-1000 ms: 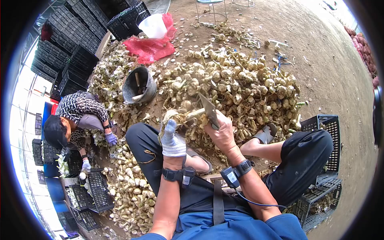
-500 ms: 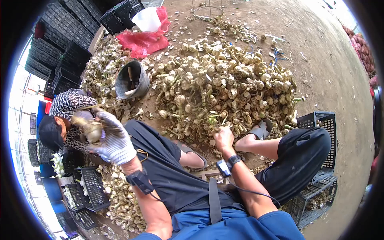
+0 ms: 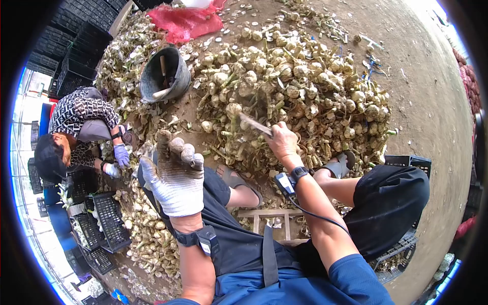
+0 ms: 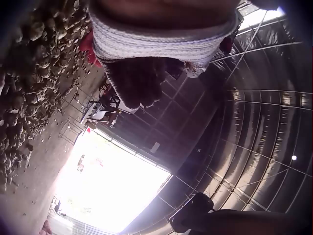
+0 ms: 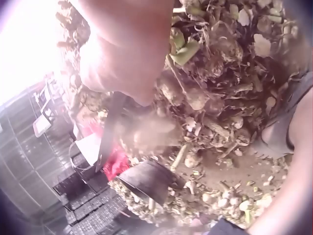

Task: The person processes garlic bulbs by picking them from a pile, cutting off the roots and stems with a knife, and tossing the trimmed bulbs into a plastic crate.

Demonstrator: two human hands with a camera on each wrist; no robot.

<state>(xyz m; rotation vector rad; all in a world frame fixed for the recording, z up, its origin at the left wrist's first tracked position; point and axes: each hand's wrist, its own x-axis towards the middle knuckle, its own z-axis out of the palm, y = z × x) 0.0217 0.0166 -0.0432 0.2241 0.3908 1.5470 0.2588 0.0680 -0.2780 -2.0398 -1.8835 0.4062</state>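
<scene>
A: Far left of the garlic heap (image 3: 305,91), what's there?
B: A second person (image 3: 76,122) crouching in purple gloves over black crates (image 3: 109,223); loose bulbs (image 3: 152,239) strewn between those crates and the heap.
A: Left hand?
B: The left hand (image 3: 175,175) is in a white knit glove, held up off the ground, left of the heap and clear of it; back of the glove faces the head camera, fingers curled over at the top; can't tell if anything sits inside; the wrist view gives only the cuff and a dark palm.
A: Beyond it?
B: A grey bucket (image 3: 165,76) tipped on its side at the heap's left edge, with a tool handle inside; a red bag (image 3: 188,20) off the heap's far-left corner.
A: Right hand?
B: The right hand (image 3: 282,141) is bare, clenched round the handle of a knife (image 3: 254,123), at the heap's near edge; the blade points up and left over the stalks; whether it touches them, can't tell.
A: Right of the heap?
B: A single crate (image 3: 406,161) just beside the heap's near-right edge, by the knee; dirt floor (image 3: 432,101) past that.
</scene>
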